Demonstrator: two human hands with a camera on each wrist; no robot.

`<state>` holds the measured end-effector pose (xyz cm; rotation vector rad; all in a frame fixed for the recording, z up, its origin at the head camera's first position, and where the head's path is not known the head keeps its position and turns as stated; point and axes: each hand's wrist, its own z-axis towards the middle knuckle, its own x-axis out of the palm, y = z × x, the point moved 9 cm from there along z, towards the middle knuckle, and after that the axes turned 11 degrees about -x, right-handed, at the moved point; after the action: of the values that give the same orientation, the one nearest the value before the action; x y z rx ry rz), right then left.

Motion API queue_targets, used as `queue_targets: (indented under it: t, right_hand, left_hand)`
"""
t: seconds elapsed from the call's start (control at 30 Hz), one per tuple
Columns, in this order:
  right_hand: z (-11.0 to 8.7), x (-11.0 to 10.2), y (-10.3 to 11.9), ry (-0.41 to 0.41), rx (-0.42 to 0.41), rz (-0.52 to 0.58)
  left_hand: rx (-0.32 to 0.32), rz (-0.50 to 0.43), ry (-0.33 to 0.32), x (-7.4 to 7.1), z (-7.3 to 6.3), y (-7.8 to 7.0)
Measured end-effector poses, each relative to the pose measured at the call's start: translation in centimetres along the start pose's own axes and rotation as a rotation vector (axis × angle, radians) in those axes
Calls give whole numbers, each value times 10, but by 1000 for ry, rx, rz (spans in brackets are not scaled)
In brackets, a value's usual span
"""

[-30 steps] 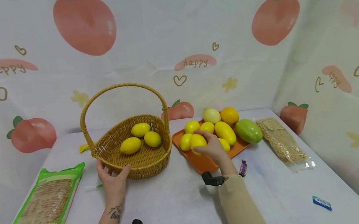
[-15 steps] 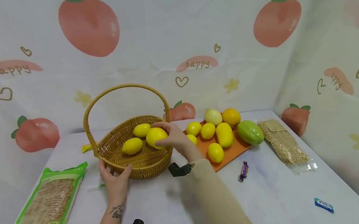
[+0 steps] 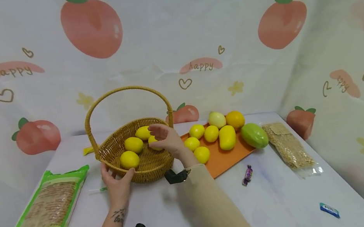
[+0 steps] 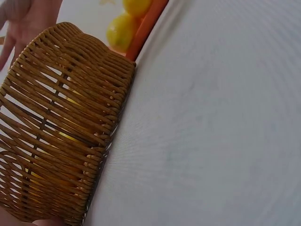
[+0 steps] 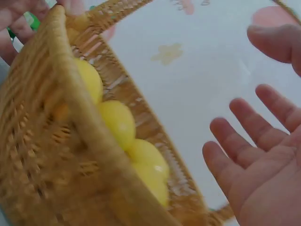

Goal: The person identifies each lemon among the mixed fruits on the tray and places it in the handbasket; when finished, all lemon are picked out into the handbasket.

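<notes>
A wicker basket [image 3: 155, 172] with a tall handle stands left of centre, holding several lemons [image 3: 134, 145]. My left hand [image 3: 118, 187] grips its near left rim; in the right wrist view that hand's thumb lies over the rim. Over the basket's right side is my right hand [image 3: 169, 143], fingers spread and nothing in them, as the right wrist view's open palm [image 5: 268, 179] confirms. It partly hides one lemon in the head view. To the right, an orange tray [image 3: 226, 165] carries more lemons [image 3: 202, 155], a yellow mango-like fruit [image 3: 227, 137] and a pale round fruit [image 3: 216, 119].
An orange [image 3: 235, 120] and a large green fruit [image 3: 254, 135] lie at the tray's right side. Bagged grain [image 3: 287, 148] is beyond them. A green-edged bag [image 3: 46, 208] lies far left. A purple-wrapped candy [image 3: 247, 175] and blue packet [image 3: 329, 210] lie nearer.
My right hand has carried a lemon from the tray to the basket and let it go. Lemons inside the basket have shifted, and those on the tray have rolled. My left hand stays on the rim.
</notes>
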<state>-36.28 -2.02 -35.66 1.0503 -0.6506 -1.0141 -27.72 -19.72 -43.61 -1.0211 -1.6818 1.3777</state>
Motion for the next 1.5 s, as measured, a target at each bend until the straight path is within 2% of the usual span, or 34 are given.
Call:
queue_targets:
  t: [0.2,0.33,0.47,0.6,0.8,0.93,1.13,1.37,1.5]
  right_hand:
    - [-27,-49,19,-169,-67,40]
    - [-46,-84,21,-181,-90,11]
    - [-65,-117,2,-145,-7,-37]
    - [-85,-137,-24,-93,117,-71]
    - [-109,-146,-55,-27,282,-195]
    - [-115,-146,-66,-14,326,-279]
    - [-117,-147,-72,-34,340,-358]
    - [-119,-151,-62,-146,370,-339]
    - [-112,-145,-45,-190,299,-211]
  left_hand:
    - [1,12,-5,-2,1,-1]
    - [-1,16,-5,-2,1,1]
    - [-20,4,-5,-2,1,3]
    - [-16,-3,-10,-4,0,4]
    - [-9,-1,-10,-4,0,3]
    - [-6,-10,-8,-3,1,3]
    - [-5,-19,-6,-3,2,3]
    - [-10,-14,-3,-1,1,3]
    - [-15,-10,-5,1,2,2]
